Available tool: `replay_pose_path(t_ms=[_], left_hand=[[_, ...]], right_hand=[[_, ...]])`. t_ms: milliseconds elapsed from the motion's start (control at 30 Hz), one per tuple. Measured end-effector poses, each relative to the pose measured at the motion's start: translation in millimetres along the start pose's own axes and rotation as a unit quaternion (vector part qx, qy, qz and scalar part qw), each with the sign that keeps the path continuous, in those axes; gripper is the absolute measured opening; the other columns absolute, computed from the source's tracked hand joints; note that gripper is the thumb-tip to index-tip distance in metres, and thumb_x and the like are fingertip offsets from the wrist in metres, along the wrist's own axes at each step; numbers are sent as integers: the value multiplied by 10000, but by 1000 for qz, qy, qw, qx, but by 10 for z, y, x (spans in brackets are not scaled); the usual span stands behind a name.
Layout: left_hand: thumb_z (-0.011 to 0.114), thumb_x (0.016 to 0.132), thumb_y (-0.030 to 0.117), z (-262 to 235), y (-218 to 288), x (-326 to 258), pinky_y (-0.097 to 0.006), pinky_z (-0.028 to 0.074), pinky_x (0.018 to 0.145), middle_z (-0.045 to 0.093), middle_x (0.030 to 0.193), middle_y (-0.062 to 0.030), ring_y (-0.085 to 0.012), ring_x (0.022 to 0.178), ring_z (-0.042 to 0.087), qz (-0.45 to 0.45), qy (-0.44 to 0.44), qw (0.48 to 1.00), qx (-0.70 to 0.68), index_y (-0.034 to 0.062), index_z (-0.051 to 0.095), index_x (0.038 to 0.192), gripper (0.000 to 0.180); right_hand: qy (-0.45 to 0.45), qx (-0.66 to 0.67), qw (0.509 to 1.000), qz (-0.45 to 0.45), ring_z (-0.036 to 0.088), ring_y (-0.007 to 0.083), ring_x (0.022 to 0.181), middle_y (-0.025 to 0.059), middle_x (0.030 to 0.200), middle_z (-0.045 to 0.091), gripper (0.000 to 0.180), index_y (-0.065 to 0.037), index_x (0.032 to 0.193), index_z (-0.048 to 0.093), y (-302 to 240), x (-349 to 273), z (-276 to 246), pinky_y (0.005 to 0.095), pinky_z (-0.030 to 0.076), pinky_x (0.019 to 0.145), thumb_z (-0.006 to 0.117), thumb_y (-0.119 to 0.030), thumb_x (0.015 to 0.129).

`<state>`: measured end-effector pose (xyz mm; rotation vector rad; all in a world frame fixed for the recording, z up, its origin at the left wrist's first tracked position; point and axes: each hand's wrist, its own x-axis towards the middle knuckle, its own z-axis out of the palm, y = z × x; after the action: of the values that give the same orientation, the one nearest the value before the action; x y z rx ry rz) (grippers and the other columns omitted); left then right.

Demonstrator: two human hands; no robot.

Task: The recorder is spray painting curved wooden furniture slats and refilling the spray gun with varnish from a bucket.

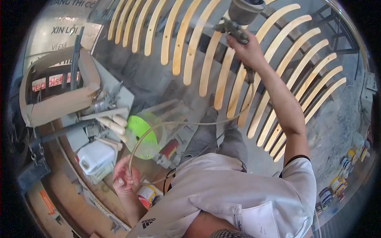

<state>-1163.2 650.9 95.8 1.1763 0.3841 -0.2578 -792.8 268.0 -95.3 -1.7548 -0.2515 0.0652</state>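
My right hand (249, 53) is wrapped round the handle of a spray gun (233, 31) with a grey cup on top. A pale mist leaves its nozzle toward the left, over a row of curved wooden slats (208, 71). The slats lie side by side with gaps between them, several showing small dark holes. A clear, yellowish air hose (190, 123) hangs from the gun's handle and loops left across my body. My left hand (127, 177), at the lower left, has its fingers closed on that hose, away from the slats.
To the left stand a cardboard-wrapped frame (59, 113), a white jug (96, 156) and a lime-green disc (143, 135) with clear plastic around it. A can with a red and yellow label (146, 194) sits near my left forearm. Several paint cans (338, 185) line the right edge.
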Motion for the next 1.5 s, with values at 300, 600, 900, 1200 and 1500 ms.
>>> replay_pose_path(t_ms=[300,600,900,1200,1500], left_hand=[[720,787,368,255,-446,-728,-250,413,416,549,593,-100,-143,436,489,42,-22,999,10,-106,333,1408,872],[698,810,382,475,-615,-1062,-259,393,438,564,620,-128,-150,448,489,58,-49,997,20,-76,323,1429,856],[702,793,416,438,-641,-1379,-239,382,433,551,602,-82,-125,434,484,55,13,998,33,-44,301,1450,897],[728,763,367,-7,-574,-1472,-246,424,474,590,687,-130,-162,524,539,26,68,997,29,-42,293,1459,918],[709,804,371,-1016,-492,-1505,-246,451,613,640,819,-138,-147,649,570,15,-11,1000,18,33,304,1484,860]], right_hand=[[-7,5,1000,-21,520,116,629,69,702,618,268,9,1057,628,-164,-1559,436,316,444,582,686,-182,878],[-81,46,995,26,640,409,735,246,768,644,295,32,1030,630,-111,-2276,616,417,494,662,684,-185,837],[11,0,1000,-17,597,442,830,231,831,613,253,20,978,599,-197,-2489,935,471,472,714,680,-172,834],[10,47,998,-39,603,433,791,235,840,626,228,10,973,600,-461,-2367,1950,447,475,686,674,-167,850],[64,-28,995,-78,602,417,779,222,866,631,211,-7,970,601,-599,-1617,3161,473,472,660,666,-162,844]])
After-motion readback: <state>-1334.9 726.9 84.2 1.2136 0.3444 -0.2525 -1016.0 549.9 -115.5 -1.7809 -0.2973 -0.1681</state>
